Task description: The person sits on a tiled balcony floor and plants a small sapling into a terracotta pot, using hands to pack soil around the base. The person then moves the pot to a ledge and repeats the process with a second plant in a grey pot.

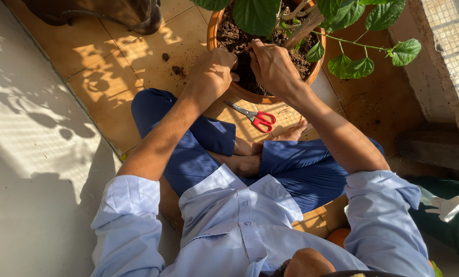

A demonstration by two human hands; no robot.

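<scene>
The person is wearing a light blue buttoned shirt [242,220] with sleeves rolled above the elbows, dark blue trousers [191,154], and going barefoot.

left hand [211,72]: arm stretched forward, fingers curled downward, knuckles up | right hand [273,66]: forearm angled inward, fingers bent down, close beside the left | sleeves rolled above elbows | legs crossed, feet bare

Leaves [255,15] crowd the pot [214,25] from above; scissors [255,117] lie on open tile below it.
</scene>
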